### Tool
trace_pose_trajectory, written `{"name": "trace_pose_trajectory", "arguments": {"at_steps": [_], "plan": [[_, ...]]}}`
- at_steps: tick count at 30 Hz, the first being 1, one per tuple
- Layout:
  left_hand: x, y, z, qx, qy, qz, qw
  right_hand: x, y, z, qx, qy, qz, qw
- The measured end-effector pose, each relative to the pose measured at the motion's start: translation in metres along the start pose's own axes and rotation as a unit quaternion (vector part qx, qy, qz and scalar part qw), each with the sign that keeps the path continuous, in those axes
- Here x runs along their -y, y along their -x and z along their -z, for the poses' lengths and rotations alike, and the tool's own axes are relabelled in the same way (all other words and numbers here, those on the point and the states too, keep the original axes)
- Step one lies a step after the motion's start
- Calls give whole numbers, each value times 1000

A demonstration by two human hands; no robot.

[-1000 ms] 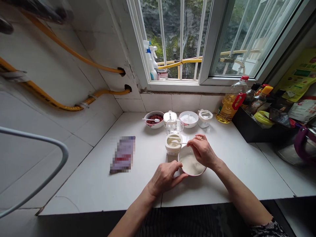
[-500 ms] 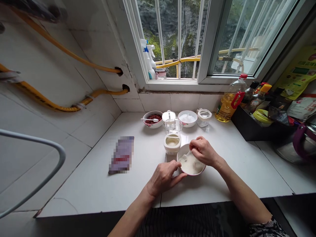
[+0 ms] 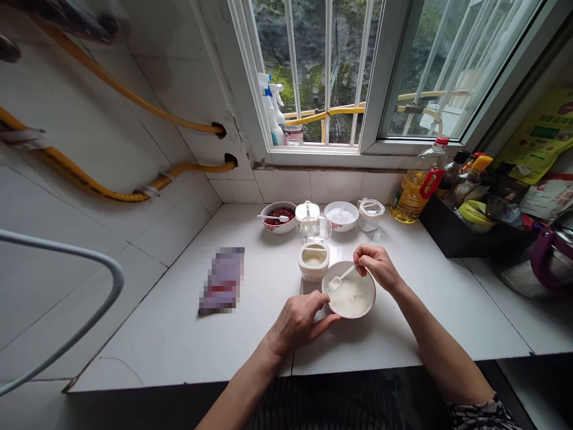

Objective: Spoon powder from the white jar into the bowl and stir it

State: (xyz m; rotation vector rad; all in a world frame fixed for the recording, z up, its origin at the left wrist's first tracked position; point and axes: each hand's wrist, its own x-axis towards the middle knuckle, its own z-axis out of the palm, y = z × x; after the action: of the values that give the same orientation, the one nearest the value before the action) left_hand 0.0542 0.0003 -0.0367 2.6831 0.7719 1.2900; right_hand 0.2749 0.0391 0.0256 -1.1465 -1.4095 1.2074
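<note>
My left hand grips the near left rim of a bowl, its thumb along the lower side and fingers at the edge. Inside the bowl lies pale off-white powder. Between the thumb and fingers of my right hand is the handle of a small white spoon. The spoon's scoop rests low over the left part of the powder. Just behind the bowl stands a seasoning jar with pale powder in it and its clear lid tipped back.
Along the tiled wall stand a bowl of dark red grains with a white spoon, a white jar, a bowl of white grains and a lidded jar. An oil bottle and black box are right; a blurred packet lies left.
My right hand has lifted slightly and drawn back to the upper right, so more of the spoon and powder shows. My left hand stays on the bowl's rim.
</note>
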Motion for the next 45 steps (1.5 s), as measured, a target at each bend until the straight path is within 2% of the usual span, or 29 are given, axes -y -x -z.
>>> {"name": "trace_pose_trajectory", "arguments": {"at_steps": [13, 18, 22, 24, 27, 29, 30, 32, 35, 37, 39, 42, 45], "plan": [[-1, -3, 1, -4, -9, -9, 1000, -2, -6, 7, -20, -105, -48, 993], [-1, -2, 1, 1, -12, -9, 1000, -2, -3, -1, -26, -84, 15, 996], [0, -2, 1, 0, -15, -9, 1000, -4, 2, -8, -41, 24, 114, 992], [-1, -3, 1, -1, -18, -10, 1000, -6, 4, -11, -37, 140, 198, 970], [-1, -3, 1, 0, -19, -8, 1000, -9, 4, -13, -17, 308, 338, 889], [-1, -2, 1, 3, -18, -7, 1000, -10, 4, -14, -17, 347, 391, 853], [-1, -2, 1, 3, -17, -6, 1000, -9, 5, -13, -26, 344, 399, 850], [-1, -2, 1, 2, -16, -7, 1000, -5, 7, -11, -53, 309, 385, 868], [0, -2, 1, -2, -11, -8, 1000, 2, 11, -4, -92, 231, 315, 916], [0, -2, 1, 0, -8, -8, 1000, 5, 12, 0, -87, 214, 272, 934], [-1, -2, 1, 1, -6, -8, 1000, 5, 12, 0, -56, 241, 253, 935], [-1, -1, 1, 3, -6, -7, 1000, 2, 10, -4, 6, 300, 248, 921], [0, 0, 1, 4, -9, -6, 1000, 0, 11, -12, 57, 308, 228, 922]]}}
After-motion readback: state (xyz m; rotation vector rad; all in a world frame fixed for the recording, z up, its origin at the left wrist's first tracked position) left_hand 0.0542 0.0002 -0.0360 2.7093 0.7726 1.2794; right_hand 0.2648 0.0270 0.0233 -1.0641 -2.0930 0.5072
